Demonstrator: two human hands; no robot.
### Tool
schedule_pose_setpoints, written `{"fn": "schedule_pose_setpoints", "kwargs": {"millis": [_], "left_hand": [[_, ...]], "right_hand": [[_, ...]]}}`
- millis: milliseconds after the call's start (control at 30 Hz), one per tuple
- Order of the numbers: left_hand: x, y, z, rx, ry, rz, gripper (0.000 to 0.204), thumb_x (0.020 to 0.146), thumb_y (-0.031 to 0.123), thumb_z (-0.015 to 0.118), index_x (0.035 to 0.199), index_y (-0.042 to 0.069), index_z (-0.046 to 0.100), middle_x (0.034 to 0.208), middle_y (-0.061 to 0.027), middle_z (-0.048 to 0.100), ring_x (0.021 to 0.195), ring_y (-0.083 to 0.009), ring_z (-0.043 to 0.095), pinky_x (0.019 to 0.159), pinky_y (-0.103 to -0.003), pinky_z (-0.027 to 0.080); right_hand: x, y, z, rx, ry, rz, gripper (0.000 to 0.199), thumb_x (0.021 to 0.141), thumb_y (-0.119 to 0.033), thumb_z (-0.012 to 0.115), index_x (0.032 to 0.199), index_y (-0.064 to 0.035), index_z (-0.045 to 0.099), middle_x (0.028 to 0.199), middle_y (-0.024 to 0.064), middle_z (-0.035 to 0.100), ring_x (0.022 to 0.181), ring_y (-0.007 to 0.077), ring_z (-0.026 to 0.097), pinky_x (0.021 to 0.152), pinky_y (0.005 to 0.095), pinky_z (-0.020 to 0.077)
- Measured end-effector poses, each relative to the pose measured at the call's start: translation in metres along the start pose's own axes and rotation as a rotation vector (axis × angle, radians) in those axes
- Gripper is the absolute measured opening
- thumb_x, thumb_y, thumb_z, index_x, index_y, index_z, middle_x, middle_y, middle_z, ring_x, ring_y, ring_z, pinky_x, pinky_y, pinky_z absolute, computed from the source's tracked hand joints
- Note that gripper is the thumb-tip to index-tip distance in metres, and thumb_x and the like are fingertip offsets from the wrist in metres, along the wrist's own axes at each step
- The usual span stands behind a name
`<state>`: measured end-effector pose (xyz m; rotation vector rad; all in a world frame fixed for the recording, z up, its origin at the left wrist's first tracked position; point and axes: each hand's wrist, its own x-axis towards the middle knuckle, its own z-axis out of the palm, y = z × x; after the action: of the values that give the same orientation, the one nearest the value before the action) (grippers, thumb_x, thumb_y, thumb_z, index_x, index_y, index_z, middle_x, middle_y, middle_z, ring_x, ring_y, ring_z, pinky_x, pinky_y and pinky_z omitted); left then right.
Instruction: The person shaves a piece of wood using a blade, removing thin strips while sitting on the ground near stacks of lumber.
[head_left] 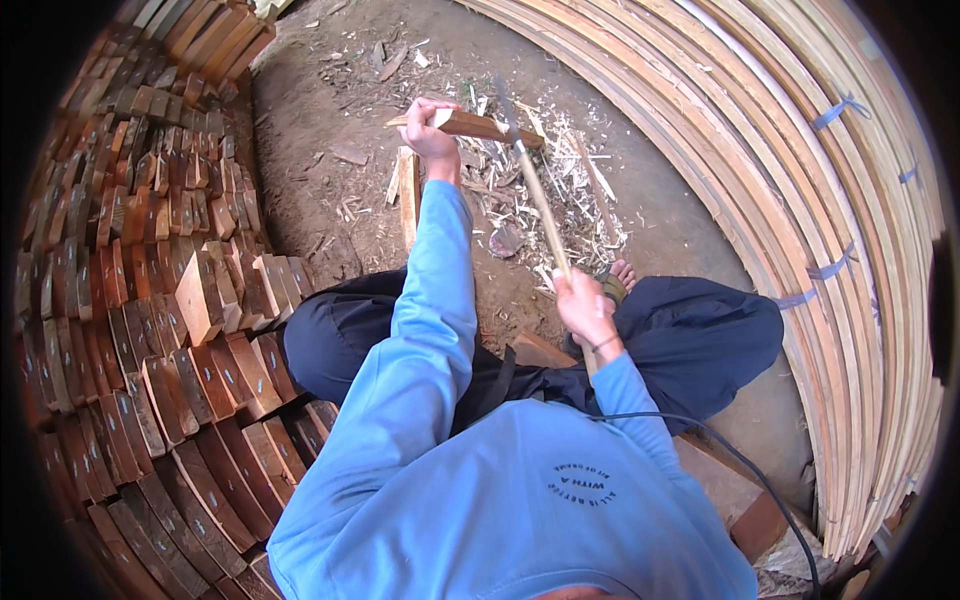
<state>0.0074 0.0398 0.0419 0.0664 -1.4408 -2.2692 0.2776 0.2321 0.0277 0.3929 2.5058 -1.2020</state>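
Bare dirt floor (310,130) fills the upper centre of the frame, littered w/ pale wood chips and shavings (560,200). Left side: a big stack of short reddish-brown wooden blocks (150,300), packed in rows, reaching right up to the person's left leg. Right side: long pale wooden slats (820,200) piled in a curved wall, tied w/ blue-grey straps.

Person sits on the ground, blue long-sleeved top, dark trousers, bare foot (622,272) showing centre-right. Left hand (430,125), arm stretched fwd, is wrapped tight around a short tan piece of wood (478,126), held roughly level at upper centre, above the chip pile. Right hand (583,305), centre-right, fist closed around the long pale wooden handle of a hatchet-like tool (540,200); its grey metal head touches the held wood near its right end.

Another short pale wooden stick (408,195) stands just below the left hand, beside the sleeve. A black cable (740,465) runs across the lower right, over the shoulder.
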Motion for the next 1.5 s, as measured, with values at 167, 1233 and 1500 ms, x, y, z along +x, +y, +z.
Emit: {"fn": "schedule_pose_setpoints", "kwargs": {"millis": [167,1233,1500], "left_hand": [[-0.002,0.001,0.004,0.010,-0.008,-0.005,0.017,0.079,0.013,0.040,0.070,0.002,0.050,0.067,-0.0132,0.057,0.069,-0.0274,0.063,0.072,-0.040,0.053],[-0.001,-0.001,0.001,0.053,-0.013,0.043,0.022,0.080,0.012,0.039,0.068,0.000,0.052,0.067,-0.0149,0.055,0.066,-0.0284,0.060,0.071,-0.042,0.053],[0.003,-0.001,0.003,-0.008,0.014,0.001,0.023,0.080,0.012,0.038,0.069,0.000,0.054,0.069,-0.0150,0.056,0.067,-0.0281,0.060,0.072,-0.041,0.051]], "right_hand": [[-0.009,-0.028,-0.021,0.214,0.134,-0.043,0.035,0.101,-0.032,0.045,0.097,0.0016,0.054,0.076,0.0255,0.062,0.079,0.0448,0.063,0.067,0.0519,0.0462],[-0.005,-0.011,-0.011,-0.040,0.024,-0.029,0.044,0.099,-0.033,0.047,0.085,0.0069,0.059,0.072,0.0302,0.060,0.076,0.0489,0.062,0.073,0.0543,0.0478],[0.009,0.005,-0.004,-0.087,-0.041,-0.055,0.035,0.097,-0.026,0.050,0.087,0.0070,0.059,0.072,0.0297,0.061,0.074,0.0473,0.063,0.071,0.0539,0.0488]]}}
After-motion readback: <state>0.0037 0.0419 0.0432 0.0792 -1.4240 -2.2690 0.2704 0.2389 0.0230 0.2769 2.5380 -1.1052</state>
